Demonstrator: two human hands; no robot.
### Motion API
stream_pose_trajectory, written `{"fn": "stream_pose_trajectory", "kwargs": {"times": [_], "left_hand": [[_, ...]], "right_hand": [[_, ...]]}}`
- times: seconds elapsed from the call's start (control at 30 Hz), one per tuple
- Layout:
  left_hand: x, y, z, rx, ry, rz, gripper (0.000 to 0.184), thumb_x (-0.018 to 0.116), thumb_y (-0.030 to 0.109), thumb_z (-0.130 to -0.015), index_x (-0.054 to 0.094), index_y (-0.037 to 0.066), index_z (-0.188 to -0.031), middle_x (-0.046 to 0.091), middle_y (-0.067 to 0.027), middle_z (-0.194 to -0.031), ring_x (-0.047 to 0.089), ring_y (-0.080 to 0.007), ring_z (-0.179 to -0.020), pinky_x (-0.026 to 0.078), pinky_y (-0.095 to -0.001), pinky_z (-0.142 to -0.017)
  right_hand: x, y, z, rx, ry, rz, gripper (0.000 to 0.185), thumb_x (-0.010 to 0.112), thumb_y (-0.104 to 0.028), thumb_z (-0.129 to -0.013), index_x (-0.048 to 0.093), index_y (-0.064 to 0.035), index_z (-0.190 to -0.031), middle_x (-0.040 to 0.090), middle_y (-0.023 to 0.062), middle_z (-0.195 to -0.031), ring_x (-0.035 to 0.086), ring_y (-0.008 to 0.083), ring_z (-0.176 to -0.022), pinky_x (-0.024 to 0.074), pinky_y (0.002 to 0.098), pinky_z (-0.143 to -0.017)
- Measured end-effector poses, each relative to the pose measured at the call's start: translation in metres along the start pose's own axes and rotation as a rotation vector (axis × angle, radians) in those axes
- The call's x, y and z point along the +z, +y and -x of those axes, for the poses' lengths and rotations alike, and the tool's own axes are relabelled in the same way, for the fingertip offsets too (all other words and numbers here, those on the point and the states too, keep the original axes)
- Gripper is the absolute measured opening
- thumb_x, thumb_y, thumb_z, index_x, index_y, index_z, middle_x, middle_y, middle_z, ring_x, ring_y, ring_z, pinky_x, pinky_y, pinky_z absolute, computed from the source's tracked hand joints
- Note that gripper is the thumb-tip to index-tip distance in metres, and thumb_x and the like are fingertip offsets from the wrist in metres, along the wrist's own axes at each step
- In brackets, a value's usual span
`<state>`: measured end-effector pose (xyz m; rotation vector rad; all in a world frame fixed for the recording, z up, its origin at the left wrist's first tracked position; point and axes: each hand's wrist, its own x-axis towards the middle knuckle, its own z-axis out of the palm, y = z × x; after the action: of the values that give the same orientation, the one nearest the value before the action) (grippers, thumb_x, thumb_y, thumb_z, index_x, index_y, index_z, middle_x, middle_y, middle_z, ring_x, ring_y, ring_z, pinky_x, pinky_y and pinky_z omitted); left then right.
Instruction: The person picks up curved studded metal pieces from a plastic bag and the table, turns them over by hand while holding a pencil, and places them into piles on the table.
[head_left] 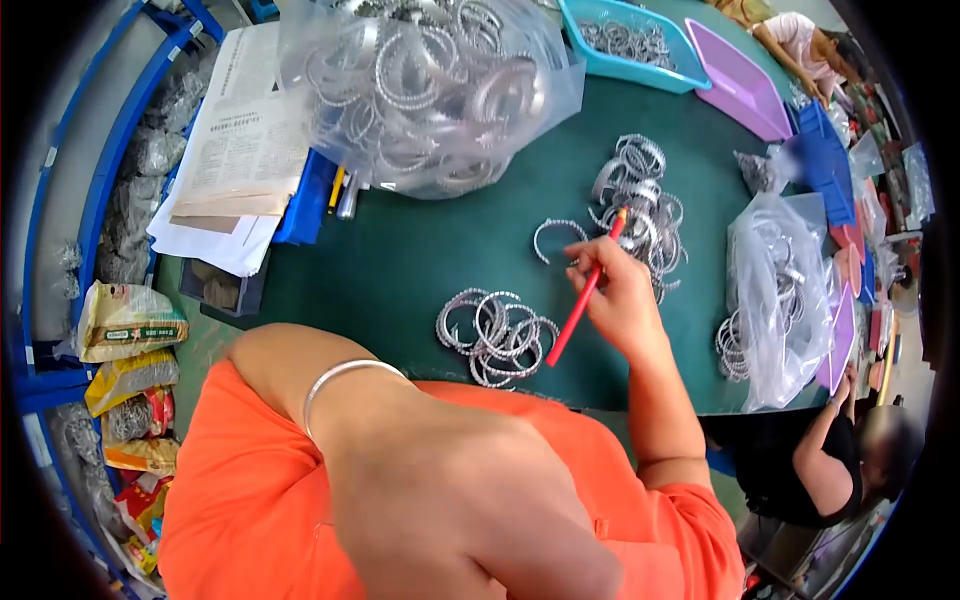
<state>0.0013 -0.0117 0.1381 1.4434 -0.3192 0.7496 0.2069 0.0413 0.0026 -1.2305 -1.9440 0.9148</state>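
Note:
My right hand (618,295) is closed around a red pencil (572,328), whose yellowish end points away from me over a pile of silver bangles (645,210). Just left of those fingertips lies a single open bangle (540,238); whether they touch it I cannot tell. A second, looser group of silver bangles (495,335) rests nearer the table's front edge. My left hand (470,500) is raised close to the camera above my orange shirt, with a silver bangle (340,375) round its wrist. Its fingers bend away out of sight.
A large clear bag of bangles (430,100) sits on the green table (390,270), beside newspapers (240,120). Behind are a turquoise basket (640,65) and a purple tray (740,85). Another plastic bag (780,300) stands right. Blue shelving (100,180) lines the left. Two people sit at right.

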Motion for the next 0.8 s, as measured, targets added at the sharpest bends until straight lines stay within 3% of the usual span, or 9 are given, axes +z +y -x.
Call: {"fn": "stream_pose_trajectory", "kwargs": {"times": [0.13, 0.17, 0.23, 0.4, 0.47, 0.6, 0.73, 0.77, 0.8], "left_hand": [[0.019, -0.011, 0.004, -0.133, 0.112, 0.212, 0.017, 0.055, 0.014, -0.076, 0.045, 0.004, -0.067, 0.045, -0.0081, -0.057, 0.047, -0.0270, -0.049, 0.037, -0.0331, -0.045], [0.012, -0.008, 0.003, -0.041, 0.061, 0.133, 0.018, 0.056, 0.016, -0.075, 0.044, 0.004, -0.068, 0.044, -0.0082, -0.057, 0.046, -0.0271, -0.050, 0.036, -0.0333, -0.046], [0.011, -0.009, 0.006, 0.047, 0.014, 0.062, 0.019, 0.057, 0.017, -0.074, 0.044, 0.004, -0.069, 0.044, -0.0082, -0.058, 0.046, -0.0273, -0.050, 0.036, -0.0334, -0.046], [0.003, -0.010, 0.007, -0.026, -0.008, 0.150, 0.023, 0.058, 0.021, -0.075, 0.044, 0.004, -0.070, 0.039, -0.0086, -0.055, 0.043, -0.0275, -0.050, 0.034, -0.0350, -0.046], [0.002, -0.008, 0.007, -0.028, -0.021, 0.162, 0.023, 0.055, 0.022, -0.076, 0.044, 0.003, -0.068, 0.040, -0.0080, -0.055, 0.044, -0.0259, -0.050, 0.036, -0.0345, -0.046], [-0.005, -0.008, 0.014, -0.064, -0.119, 0.125, 0.031, 0.054, 0.031, -0.077, 0.046, 0.003, -0.064, 0.042, -0.0085, -0.055, 0.043, -0.0220, -0.044, 0.033, -0.0321, -0.040], [-0.021, -0.016, 0.021, -0.089, -0.280, 0.065, 0.042, 0.053, 0.042, -0.077, 0.051, 0.003, -0.061, 0.044, -0.0104, -0.055, 0.038, -0.0186, -0.035, 0.025, -0.0295, -0.031], [-0.023, -0.033, 0.033, -0.109, 0.169, -0.400, 0.021, 0.057, 0.017, -0.072, 0.049, 0.003, -0.085, 0.050, -0.0095, -0.073, 0.043, -0.0139, -0.048, 0.033, -0.0254, -0.040], [-0.028, -0.047, 0.041, -0.183, 0.450, -0.628, 0.035, 0.060, 0.005, -0.070, 0.045, 0.004, -0.101, 0.052, -0.0090, -0.085, 0.045, -0.0116, -0.060, 0.037, -0.0233, -0.050]], "right_hand": [[0.009, 0.010, -0.009, 0.019, -0.127, 0.182, 0.020, 0.061, 0.002, -0.068, 0.043, -0.0015, -0.076, 0.054, 0.0153, -0.070, 0.054, 0.0373, -0.069, 0.0436, 0.0397, -0.059], [0.013, 0.014, -0.010, 0.012, -0.128, 0.178, 0.022, 0.064, -0.002, -0.067, 0.044, -0.0025, -0.076, 0.053, 0.0149, -0.070, 0.053, 0.0373, -0.068, 0.0417, 0.0420, -0.058], [0.016, 0.012, -0.014, 0.024, -0.134, 0.197, 0.022, 0.064, -0.002, -0.066, 0.044, -0.0027, -0.076, 0.053, 0.0147, -0.071, 0.053, 0.0370, -0.068, 0.0418, 0.0421, -0.058], [0.023, 0.017, -0.015, -0.021, -0.071, 0.218, 0.017, 0.059, 0.002, -0.066, 0.045, -0.0034, -0.075, 0.056, 0.0126, -0.068, 0.056, 0.0341, -0.066, 0.0439, 0.0405, -0.057], [0.020, 0.018, -0.014, -0.048, -0.012, 0.130, 0.016, 0.056, 0.007, -0.067, 0.045, -0.0023, -0.074, 0.056, 0.0119, -0.065, 0.059, 0.0292, -0.064, 0.0465, 0.0340, -0.058], [0.006, 0.003, -0.006, 0.152, 0.004, -0.452, 0.021, 0.060, 0.009, -0.074, 0.042, -0.0035, -0.071, 0.058, 0.0067, -0.078, 0.056, 0.0126, -0.067, 0.0468, 0.0248, -0.060], [-0.006, -0.011, 0.005, 0.177, 0.018, -1.103, 0.025, 0.059, 0.009, -0.074, 0.042, -0.0082, -0.078, 0.057, 0.0111, -0.079, 0.056, 0.0149, -0.064, 0.0479, 0.0237, -0.051], [-0.006, -0.012, 0.009, 0.193, 0.010, -1.234, 0.025, 0.059, 0.008, -0.075, 0.042, -0.0090, -0.079, 0.057, 0.0108, -0.078, 0.055, 0.0151, -0.063, 0.0474, 0.0238, -0.050], [-0.006, -0.014, 0.012, 0.208, 0.001, -1.364, 0.024, 0.059, 0.007, -0.075, 0.041, -0.0098, -0.079, 0.056, 0.0105, -0.078, 0.055, 0.0152, -0.062, 0.0469, 0.0239, -0.050]]}}
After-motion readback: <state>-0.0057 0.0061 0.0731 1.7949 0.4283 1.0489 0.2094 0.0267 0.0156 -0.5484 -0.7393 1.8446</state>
